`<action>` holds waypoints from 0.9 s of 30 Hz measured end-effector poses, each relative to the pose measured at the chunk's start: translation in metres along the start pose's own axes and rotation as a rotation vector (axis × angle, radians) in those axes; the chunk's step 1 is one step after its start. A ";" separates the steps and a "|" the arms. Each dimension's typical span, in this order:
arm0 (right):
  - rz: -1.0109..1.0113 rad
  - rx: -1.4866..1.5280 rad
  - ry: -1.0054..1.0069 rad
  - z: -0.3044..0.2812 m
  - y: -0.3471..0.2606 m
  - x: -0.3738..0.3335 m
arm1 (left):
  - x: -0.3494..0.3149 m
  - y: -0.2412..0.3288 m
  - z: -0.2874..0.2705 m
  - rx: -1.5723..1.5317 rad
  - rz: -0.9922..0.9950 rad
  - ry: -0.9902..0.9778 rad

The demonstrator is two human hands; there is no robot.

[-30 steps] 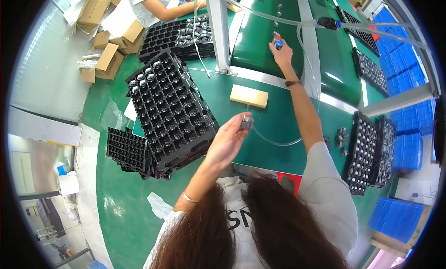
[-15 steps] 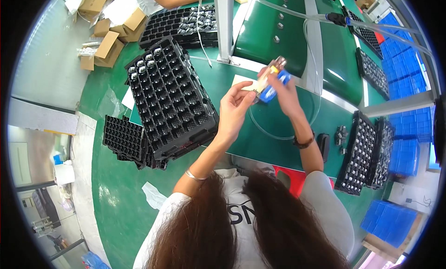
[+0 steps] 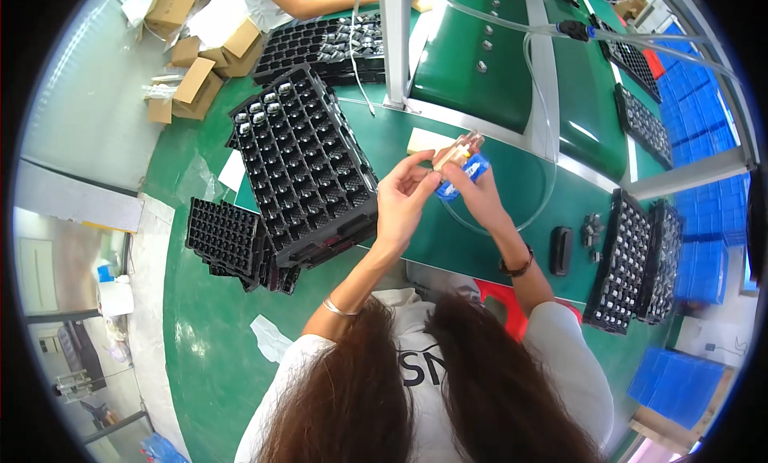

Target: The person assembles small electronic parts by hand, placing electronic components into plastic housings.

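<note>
Over the green worktable [image 3: 416, 243], my right hand [image 3: 478, 193] is wrapped round a blue hand-held tool [image 3: 474, 169] with a yellowish and brownish clear front end. I cannot tell its exact kind. Just left of it, my left hand [image 3: 406, 195] has thumb and fingers pinched together close to the tool's pale part. Whatever lies between those fingertips is too small to make out. A cream-coloured block [image 3: 428, 141] lies on the table behind my left fingers. Left of my left forearm stands a large black compartment tray [image 3: 308, 159], tilted, with several shiny small parts in its far-left pockets.
A clear hose [image 3: 544, 197] loops across the table at right. Beyond it lie a black case [image 3: 562, 251], small metal parts [image 3: 592, 229] and filled trays [image 3: 620, 263]. A conveyor belt [image 3: 460, 87] runs behind. Across from me, another person's arm [image 3: 312, 3] reaches over more trays.
Both hands and the blue tool have come slightly lower and nearer to me. The tool was blurred before and looks steadier now. The whole view has shifted a little.
</note>
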State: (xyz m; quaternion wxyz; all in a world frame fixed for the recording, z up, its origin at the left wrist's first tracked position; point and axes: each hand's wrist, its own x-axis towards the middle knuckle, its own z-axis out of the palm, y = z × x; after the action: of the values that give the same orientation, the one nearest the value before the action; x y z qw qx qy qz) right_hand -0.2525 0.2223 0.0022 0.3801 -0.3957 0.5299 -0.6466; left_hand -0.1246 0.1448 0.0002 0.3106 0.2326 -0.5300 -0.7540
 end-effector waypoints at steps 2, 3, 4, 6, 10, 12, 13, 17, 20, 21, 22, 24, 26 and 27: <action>-0.020 -0.029 -0.043 0.004 -0.003 0.002 | -0.003 0.001 -0.006 0.046 0.030 0.008; -0.037 -0.063 -0.068 0.004 -0.004 0.004 | -0.004 0.003 -0.010 0.088 0.049 0.001; -0.074 -0.113 -0.017 0.004 0.001 0.008 | -0.005 0.016 -0.013 0.158 0.047 -0.041; -0.060 -0.163 0.165 -0.013 0.016 0.020 | 0.002 0.036 -0.031 0.508 0.185 0.008; -0.077 -0.664 0.239 -0.036 0.040 0.046 | 0.040 0.072 -0.113 0.789 0.424 0.278; -0.239 -0.863 0.288 -0.039 0.058 0.051 | 0.065 0.084 -0.164 1.158 0.534 0.404; -0.238 -0.866 0.294 -0.039 0.059 0.052 | 0.076 0.088 -0.185 1.300 0.547 0.459; -0.101 -0.849 0.260 -0.038 0.056 0.048 | 0.115 0.089 -0.231 1.597 0.524 0.461; -0.002 -0.816 0.187 -0.035 0.045 0.039 | 0.131 0.081 -0.256 1.513 0.466 0.360; 0.010 -0.823 0.215 -0.041 0.043 0.034 | 0.134 0.081 -0.256 1.499 0.458 0.342; 0.010 -0.840 0.236 -0.046 0.042 0.029 | 0.136 0.083 -0.262 1.478 0.460 0.333; 0.028 -0.826 0.245 -0.057 0.041 0.019 | 0.139 0.081 -0.262 1.388 0.446 0.333; 0.032 -0.839 0.250 -0.062 0.041 0.013 | 0.138 0.089 -0.254 1.361 0.401 0.359; 0.027 -0.849 0.241 -0.063 0.042 0.012 | 0.142 0.086 -0.260 1.367 0.452 0.335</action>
State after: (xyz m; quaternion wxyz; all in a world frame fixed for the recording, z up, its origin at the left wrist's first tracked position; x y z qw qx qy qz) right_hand -0.3118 0.2295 -0.0457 0.1279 -0.4315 0.7942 -0.4082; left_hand -0.0275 -0.1480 -0.0077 0.3208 0.3716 -0.8619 -0.1274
